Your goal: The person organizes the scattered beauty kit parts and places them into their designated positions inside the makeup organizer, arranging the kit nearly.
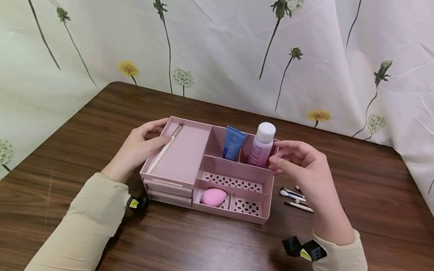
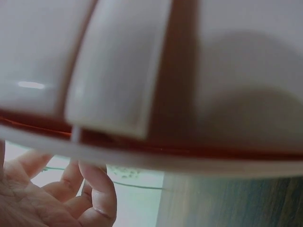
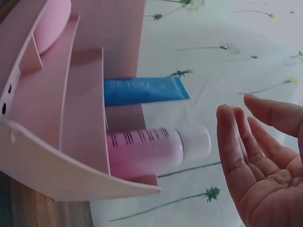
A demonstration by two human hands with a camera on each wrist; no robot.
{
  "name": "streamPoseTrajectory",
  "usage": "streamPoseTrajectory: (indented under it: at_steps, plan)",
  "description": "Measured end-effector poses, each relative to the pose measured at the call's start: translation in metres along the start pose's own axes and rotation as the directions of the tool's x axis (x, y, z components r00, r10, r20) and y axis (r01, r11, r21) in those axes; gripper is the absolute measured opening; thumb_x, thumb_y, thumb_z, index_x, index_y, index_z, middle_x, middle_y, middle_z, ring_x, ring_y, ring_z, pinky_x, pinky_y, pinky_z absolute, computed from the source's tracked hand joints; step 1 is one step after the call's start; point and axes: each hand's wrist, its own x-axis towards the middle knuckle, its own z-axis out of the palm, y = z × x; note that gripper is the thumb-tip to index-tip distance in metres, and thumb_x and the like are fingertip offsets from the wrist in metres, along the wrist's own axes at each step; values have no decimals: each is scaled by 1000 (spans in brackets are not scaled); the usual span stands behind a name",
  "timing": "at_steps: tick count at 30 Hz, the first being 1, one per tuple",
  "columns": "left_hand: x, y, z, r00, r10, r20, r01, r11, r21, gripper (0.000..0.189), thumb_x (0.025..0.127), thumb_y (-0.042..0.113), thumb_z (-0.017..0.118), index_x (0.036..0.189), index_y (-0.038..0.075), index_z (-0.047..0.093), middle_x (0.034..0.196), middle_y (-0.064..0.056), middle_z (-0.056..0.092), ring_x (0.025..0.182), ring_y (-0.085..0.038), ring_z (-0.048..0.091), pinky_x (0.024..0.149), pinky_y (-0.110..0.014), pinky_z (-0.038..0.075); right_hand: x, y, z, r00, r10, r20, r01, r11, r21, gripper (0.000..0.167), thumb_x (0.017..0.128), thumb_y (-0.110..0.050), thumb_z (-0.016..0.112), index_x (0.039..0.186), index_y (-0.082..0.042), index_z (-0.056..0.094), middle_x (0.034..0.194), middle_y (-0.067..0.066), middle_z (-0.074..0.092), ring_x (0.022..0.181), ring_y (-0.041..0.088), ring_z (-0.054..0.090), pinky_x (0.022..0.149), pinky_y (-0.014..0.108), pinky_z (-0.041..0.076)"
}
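Note:
A pink desktop organizer (image 1: 237, 171) stands on the table, its drawer fronts (image 2: 113, 61) close up in the left wrist view. My left hand (image 1: 136, 146) grips its left wall, thumb over the rim by a white makeup brush (image 1: 161, 154) lying in the top tray. In the back compartments stand a blue tube (image 3: 144, 91) and a white-capped pink bottle (image 3: 147, 151). My right hand (image 3: 270, 165) is beside the bottle, fingers loosely bent and holding nothing; the right wrist view shows a gap between them. A pink makeup sponge (image 1: 213, 197) sits in a front compartment.
Several makeup brushes (image 1: 294, 196) lie on the dark wood table (image 1: 198, 255), right of the organizer and partly behind my right forearm. A white cloth with dandelion prints (image 1: 224, 37) hangs behind the table.

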Motion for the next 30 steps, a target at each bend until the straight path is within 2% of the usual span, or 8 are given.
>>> streamPoseTrajectory:
  at_steps: [2,8,15,24,30]
  plan:
    - [0,0,0,1000,1,2,-1,1000,2,56,96,24,62,149,13,47,129,-21,56,109,-22,54,83,-23,44,0,-1,-3,1000,8,-7,-8,1000,-9,29,87,4,69,104,-19,69,83,-7,70,74,11,71,70,28,58]
    - [0,-1,0,1000,-4,4,4,1000,0,55,97,24,61,149,13,46,130,-21,55,112,-27,54,86,-26,43,1,-2,-13,998,55,-1,-55,997,-52,24,89,1,68,108,-14,67,83,-8,71,77,12,72,72,30,58]
    - [0,-1,0,1000,1,4,-1,1000,-3,56,97,25,61,149,13,46,130,-21,56,110,-24,53,85,-25,44,2,1,-27,997,74,28,-71,994,-77,26,90,2,67,107,-18,67,85,-9,72,78,11,72,72,29,58]
    - [1,-2,1,1000,-9,0,9,1000,0,55,97,25,61,149,13,46,130,-22,55,113,-27,53,88,-29,43,2,3,-43,991,111,69,-103,988,-114,25,91,0,66,108,-18,65,86,-6,71,81,12,72,75,30,58]
    - [1,-1,1,1000,-18,-3,18,1000,-13,55,97,26,61,149,14,47,130,-21,55,114,-27,53,88,-29,43,3,6,-48,990,111,85,-103,990,-99,26,91,2,65,107,-18,65,86,-5,71,80,11,71,73,30,59]
